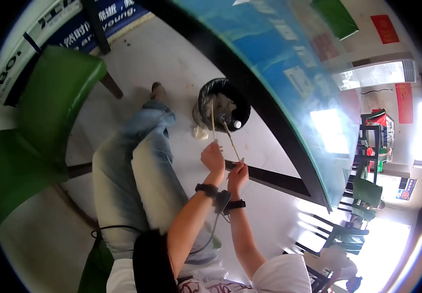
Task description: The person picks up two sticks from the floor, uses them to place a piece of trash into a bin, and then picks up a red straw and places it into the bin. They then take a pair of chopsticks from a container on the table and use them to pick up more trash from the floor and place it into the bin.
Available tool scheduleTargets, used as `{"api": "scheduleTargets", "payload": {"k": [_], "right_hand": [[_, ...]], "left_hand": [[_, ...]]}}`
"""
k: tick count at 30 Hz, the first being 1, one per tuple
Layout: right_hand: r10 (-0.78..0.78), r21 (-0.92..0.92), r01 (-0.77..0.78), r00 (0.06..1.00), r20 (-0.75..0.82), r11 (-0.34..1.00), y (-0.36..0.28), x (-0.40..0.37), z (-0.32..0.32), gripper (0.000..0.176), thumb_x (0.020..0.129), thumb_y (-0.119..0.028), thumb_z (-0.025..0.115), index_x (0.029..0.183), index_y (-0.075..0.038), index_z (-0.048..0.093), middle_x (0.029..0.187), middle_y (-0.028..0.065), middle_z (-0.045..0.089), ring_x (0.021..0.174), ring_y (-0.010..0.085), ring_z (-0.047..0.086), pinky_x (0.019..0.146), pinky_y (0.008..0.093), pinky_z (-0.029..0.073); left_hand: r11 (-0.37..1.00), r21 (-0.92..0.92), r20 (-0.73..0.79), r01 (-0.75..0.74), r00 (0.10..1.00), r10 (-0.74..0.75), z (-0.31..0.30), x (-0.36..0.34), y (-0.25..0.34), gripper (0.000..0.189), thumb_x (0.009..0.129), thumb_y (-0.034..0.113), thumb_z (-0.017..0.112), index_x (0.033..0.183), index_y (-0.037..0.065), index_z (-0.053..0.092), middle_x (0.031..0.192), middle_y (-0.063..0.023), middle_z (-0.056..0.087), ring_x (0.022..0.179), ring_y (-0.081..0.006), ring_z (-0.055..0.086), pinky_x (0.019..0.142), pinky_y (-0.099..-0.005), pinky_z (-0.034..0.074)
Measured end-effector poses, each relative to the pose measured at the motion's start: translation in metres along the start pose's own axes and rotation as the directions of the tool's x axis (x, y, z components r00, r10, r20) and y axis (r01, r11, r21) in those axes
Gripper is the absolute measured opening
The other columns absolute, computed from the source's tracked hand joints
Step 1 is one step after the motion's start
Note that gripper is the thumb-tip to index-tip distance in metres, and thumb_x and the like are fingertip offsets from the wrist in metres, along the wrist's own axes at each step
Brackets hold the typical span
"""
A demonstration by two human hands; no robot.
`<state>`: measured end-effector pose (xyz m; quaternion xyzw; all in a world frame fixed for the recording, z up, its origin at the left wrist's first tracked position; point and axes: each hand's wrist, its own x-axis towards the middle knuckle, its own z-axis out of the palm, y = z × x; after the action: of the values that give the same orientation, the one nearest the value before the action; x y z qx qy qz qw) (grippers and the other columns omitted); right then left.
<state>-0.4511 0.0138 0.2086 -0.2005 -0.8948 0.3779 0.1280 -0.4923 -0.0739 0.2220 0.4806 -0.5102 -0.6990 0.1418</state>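
My left hand (213, 157) is closed on the lower end of a thin wooden stick (213, 122), which points away from me into the bin's opening. Just to the right, my right hand (238, 174) pinches a second thin wooden stick (232, 141). That one slants up and left, its darker far end over the near rim. Both sticks reach a waste bin (201, 102) lined with a black bag. Pale crumpled waste (225, 105) lies inside, and a white cap (237, 124) shows at the near right rim.
A crumpled tissue (200, 132) lies on the floor beside the bin. The glass-topped table (269, 63) with a dark frame rises close on the right, its dark leg bar (274, 180) near my right hand. A green chair (50, 97) stands left of my legs (152, 171).
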Motion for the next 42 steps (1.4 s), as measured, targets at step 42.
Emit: {"api": "scheduleTargets", "payload": {"k": [42], "right_hand": [[-0.757,0.737,0.374,0.592,0.278,0.563,-0.784,0.161,0.201,0.031,0.08,-0.028,0.055,0.071,0.0,0.065,0.059,0.012,0.061,0.051,0.0157,0.059,0.051,0.0264,0.047]], "left_hand": [[0.041,0.119,0.432,-0.992,0.089,0.898,-0.066,0.328,0.535,0.043,0.081,0.013,0.054,0.117,-0.007,0.042,0.097,-0.0212,0.055,0.09,-0.0351,0.053,0.078,-0.0379,0.043]]}}
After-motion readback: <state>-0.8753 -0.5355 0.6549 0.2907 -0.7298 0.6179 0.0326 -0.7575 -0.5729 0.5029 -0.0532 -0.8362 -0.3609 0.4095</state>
